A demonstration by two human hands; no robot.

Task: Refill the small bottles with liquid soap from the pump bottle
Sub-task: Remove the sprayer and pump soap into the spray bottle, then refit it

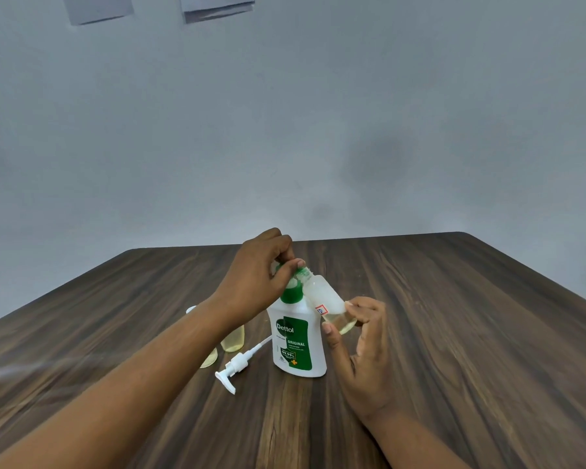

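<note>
Now our left hand (261,275) curls tightly round the green neck of the pump bottle (298,343), upright on the table (454,333). Our right hand (362,350) pinches a tilted small bottle (329,304) at its 2 o'clock, mouth against that neck. At its 8 o'clock lies the pump (237,365), beside two yellow-filled bottles (232,340).

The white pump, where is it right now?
In the head view, the white pump lies on the wooden table, just left of the Dettol bottle, near two small bottles.
</note>
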